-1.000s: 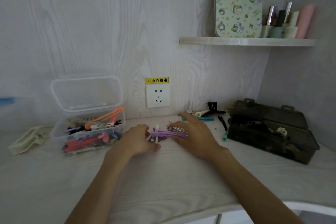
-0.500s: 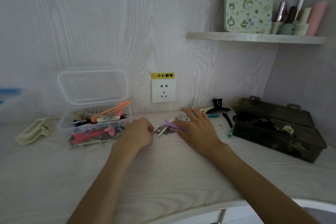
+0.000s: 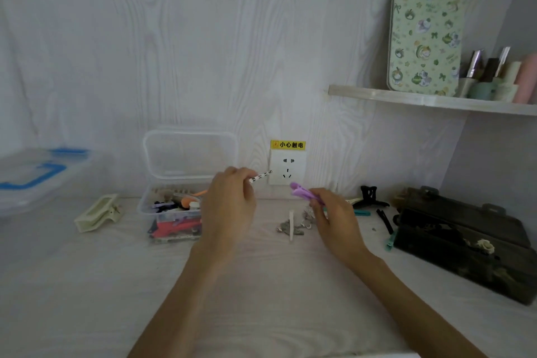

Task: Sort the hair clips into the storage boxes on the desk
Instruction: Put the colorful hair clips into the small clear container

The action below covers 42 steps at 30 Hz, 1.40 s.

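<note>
We see the left hand (image 3: 229,200) pinching a striped clip (image 3: 260,177), long axis pointing up-right toward the wall socket (image 3: 287,166). The right hand (image 3: 334,216) grips purple clips (image 3: 302,192) (pointing up-left). Both are raised above the bench (image 3: 261,285), between clear box (image 3: 171,209) and dark box (image 3: 465,244).

Lidded storage box (image 3: 174,206) at back left of desk (image 3: 261,299), large claw clip (image 3: 97,213) to its left. Hinged case (image 3: 465,241) at right. Loose clips (image 3: 293,225) between them, below wall socket (image 3: 287,167). Shelf (image 3: 430,100) above case.
</note>
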Motion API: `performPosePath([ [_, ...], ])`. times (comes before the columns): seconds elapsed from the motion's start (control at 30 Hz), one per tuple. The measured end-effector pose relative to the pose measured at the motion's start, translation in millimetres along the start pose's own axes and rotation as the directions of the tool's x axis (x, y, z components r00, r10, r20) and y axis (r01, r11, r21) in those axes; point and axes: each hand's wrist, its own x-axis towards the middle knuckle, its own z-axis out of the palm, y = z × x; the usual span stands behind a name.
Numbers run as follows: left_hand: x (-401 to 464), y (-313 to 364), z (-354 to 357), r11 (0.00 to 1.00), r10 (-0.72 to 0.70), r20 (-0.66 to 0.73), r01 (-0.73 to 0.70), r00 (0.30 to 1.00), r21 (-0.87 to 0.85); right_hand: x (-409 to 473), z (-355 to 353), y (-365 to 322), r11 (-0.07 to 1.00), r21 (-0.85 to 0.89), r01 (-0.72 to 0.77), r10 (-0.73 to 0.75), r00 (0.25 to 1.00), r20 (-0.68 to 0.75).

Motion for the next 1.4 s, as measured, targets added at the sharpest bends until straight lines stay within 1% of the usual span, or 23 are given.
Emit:
performPosePath([
  [0.07, 4, -23, -21, 0.996, -0.009, -0.136, 0.022, 0.991, 0.091, 5, 10, -21, 0.998, 0.001, 0.063, -0.063, 0.998, 0.015],
  [0.13, 5, -50, -36, 0.983, -0.069, -0.218, 0.104, 0.973, 0.153, 12, 24, -47, 0.993, 0.031, 0.11, -0.111, 0.993, 0.037],
  [0.17, 4, -59, -40, 0.976, -0.116, -0.239, 0.154, 0.964, 0.15, 16, 30, -60, 0.989, 0.035, 0.142, -0.144, 0.989, 0.042],
  [0.23, 3, -77, -46, 0.965, -0.212, -0.24, 0.242, 0.947, 0.103, 26, 46, -89, 0.978, 0.05, 0.203, -0.206, 0.976, 0.077],
  [0.33, 0, -89, -44, 0.944, -0.328, -0.162, 0.328, 0.931, -0.027, 41, 66, -117, 0.948, 0.059, 0.312, -0.317, 0.933, 0.171],
  [0.4, -2, -94, -43, 0.913, -0.403, -0.141, 0.387, 0.904, -0.129, 50, 77, -122, 0.938, 0.058, 0.341, -0.341, 0.883, 0.323],
  [0.43, -2, -95, -42, 0.9, -0.43, -0.146, 0.409, 0.891, -0.153, 55, 79, -124, 0.946, 0.05, 0.319, -0.308, 0.847, 0.434],
  [0.5, -2, -95, -42, 0.891, -0.449, -0.144, 0.429, 0.882, -0.149, 65, 77, -127, 0.969, -0.014, 0.248, -0.176, 0.724, 0.667],
  [0.53, -1, -95, -42, 0.891, -0.45, -0.135, 0.434, 0.883, -0.136, 71, 75, -128, 0.969, -0.053, 0.243, -0.132, 0.68, 0.721],
  [0.57, -1, -94, -42, 0.889, -0.455, -0.127, 0.44, 0.882, -0.127, 76, 73, -131, 0.962, -0.09, 0.257, -0.109, 0.667, 0.737],
  [0.6, -1, -94, -42, 0.885, -0.462, -0.123, 0.448, 0.878, -0.124, 81, 71, -133, 0.953, -0.125, 0.275, -0.1, 0.677, 0.729],
  [0.7, -3, -94, -43, 0.876, -0.479, -0.122, 0.464, 0.869, -0.135, 90, 65, -141, 0.925, -0.208, 0.319, -0.114, 0.752, 0.649],
  [0.77, -3, -93, -43, 0.878, -0.472, -0.123, 0.454, 0.873, -0.15, 93, 62, -144, 0.912, -0.215, 0.349, -0.146, 0.767, 0.624],
  [0.83, -2, -93, -46, 0.878, -0.472, -0.162, 0.445, 0.867, -0.177, 93, 60, -146, 0.927, -0.127, 0.352, -0.189, 0.733, 0.653],
  [0.9, 0, -96, -49, 0.892, -0.449, -0.277, 0.407, 0.849, -0.198, 90, 61, -146, 0.961, 0.035, 0.275, -0.222, 0.685, 0.694],
  [0.93, 2, -98, -50, 0.909, -0.417, -0.338, 0.374, 0.844, -0.186, 88, 62, -145, 0.968, 0.105, 0.23, -0.236, 0.672, 0.702],
  [0.97, 2, -98, -51, 0.922, -0.386, -0.372, 0.35, 0.844, -0.164, 85, 62, -143, 0.968, 0.155, 0.196, -0.248, 0.669, 0.7],
  [1.03, 1, -95, -50, 0.932, -0.364, -0.37, 0.334, 0.855, -0.143, 82, 59, -135, 0.966, 0.213, 0.146, -0.253, 0.698, 0.67],
  [1.13, -1, -94, -50, 0.929, -0.368, -0.355, 0.358, 0.859, -0.096, 80, 39, -115, 0.959, 0.256, 0.118, -0.244, 0.8, 0.547],
  [1.2, -1, -90, -52, 0.95, -0.306, -0.38, 0.306, 0.873, -0.061, 76, 17, -92, 0.966, 0.234, 0.105, -0.209, 0.852, 0.481],
  [1.27, -1, -77, -51, 0.981, -0.185, -0.39, 0.195, 0.902, -0.012, 69, -8, -63, 0.979, 0.202, 0.027, -0.114, 0.894, 0.434],
  [1.33, -5, -55, -44, 0.998, -0.052, -0.323, 0.059, 0.945, 0.009, 61, -31, -33, 0.991, 0.117, -0.065, 0.014, 0.921, 0.39],
  [1.4, -11, -27, -27, 0.997, 0.071, -0.183, -0.078, 0.981, -0.028, 54, -52, -5, 0.988, -0.039, -0.147, 0.15, 0.902, 0.406],
])
